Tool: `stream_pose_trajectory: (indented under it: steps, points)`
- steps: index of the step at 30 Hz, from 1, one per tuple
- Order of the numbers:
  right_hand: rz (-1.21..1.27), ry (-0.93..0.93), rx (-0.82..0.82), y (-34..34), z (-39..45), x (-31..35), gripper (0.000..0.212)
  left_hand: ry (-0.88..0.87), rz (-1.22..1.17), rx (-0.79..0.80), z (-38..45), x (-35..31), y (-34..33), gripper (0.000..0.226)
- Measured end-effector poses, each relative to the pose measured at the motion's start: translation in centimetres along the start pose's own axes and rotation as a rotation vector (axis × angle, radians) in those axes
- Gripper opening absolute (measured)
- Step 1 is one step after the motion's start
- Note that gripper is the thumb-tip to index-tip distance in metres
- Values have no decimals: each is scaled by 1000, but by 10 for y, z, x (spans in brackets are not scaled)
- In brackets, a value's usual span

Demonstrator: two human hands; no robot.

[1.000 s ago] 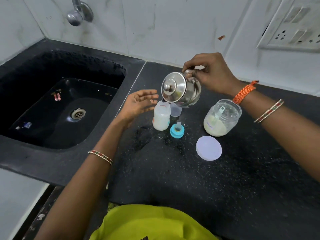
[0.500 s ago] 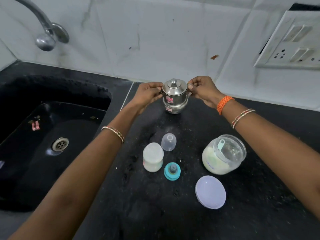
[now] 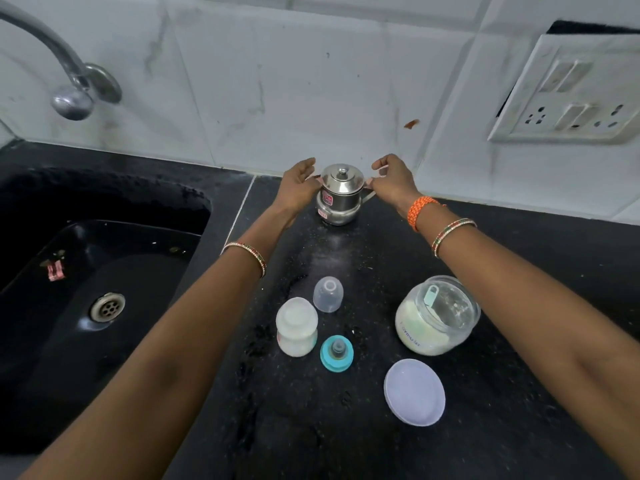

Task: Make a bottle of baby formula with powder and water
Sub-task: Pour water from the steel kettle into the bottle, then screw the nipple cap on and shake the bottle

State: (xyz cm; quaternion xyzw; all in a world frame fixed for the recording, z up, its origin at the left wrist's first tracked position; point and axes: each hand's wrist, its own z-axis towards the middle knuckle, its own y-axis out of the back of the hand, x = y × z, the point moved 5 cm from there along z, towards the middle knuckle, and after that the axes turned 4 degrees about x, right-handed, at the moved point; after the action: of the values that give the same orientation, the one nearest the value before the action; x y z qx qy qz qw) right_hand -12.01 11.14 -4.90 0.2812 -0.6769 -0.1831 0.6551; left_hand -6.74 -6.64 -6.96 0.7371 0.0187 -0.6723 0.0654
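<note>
While flanking pot (image 3: 341,194), hands half-open.

The steel pot (image 3: 340,197) is polished metal with a mirror-bright lid. The surface (image 3: 346,427) is black speckled stone, glossy where light falls. The baby bottle (image 3: 296,327) and dome cap (image 3: 328,294) are translucent matt plastic; the teal ring (image 3: 336,353) is opaque plastic. The powder jar (image 3: 437,315) is clear and glossy, its lid (image 3: 414,392) smooth and matt. The tap (image 3: 69,81) is dulled metal; the wall tiles (image 3: 277,81) are glossy.
</note>
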Motion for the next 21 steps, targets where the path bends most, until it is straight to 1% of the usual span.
stream_pose_trajectory:
  steps: [2, 4, 9, 11, 14, 16, 17, 19, 20, 21]
  points:
    - [-109, 142, -96, 9, -21, 19, 32, -40, 12, -3, -16, -2, 2, 57]
    - [-117, 262, -114, 14, -48, 36, 31, -85, 10, -17, -36, -5, 7, 56]
    - [-96, 385, -93, 19, -119, 56, 24, -156, -60, -53, -107, -9, 20, 46]
    - [-105, 419, -74, 15, -150, 54, 25, -181, -69, -61, -135, -5, 26, 44]
    - [-172, 384, 9, -1, -189, 35, 21, -173, -89, -91, -172, 16, 32, 47]
    - [-262, 287, 117, -19, -211, 12, 17, -143, -132, -126, -195, 34, 30, 54]
    - [-318, 235, 191, -30, -220, 1, 20, -121, -155, -129, -203, 43, 27, 58]
    - [-450, 183, 331, -51, -235, -14, 42, -80, -175, -119, -214, 57, 18, 65]
    - [-513, 179, 380, -59, -241, -19, 54, -69, -173, -108, -219, 63, 14, 66]
    - [-565, 187, 404, -66, -247, -23, 60, -66, -166, -95, -223, 69, 12, 66]
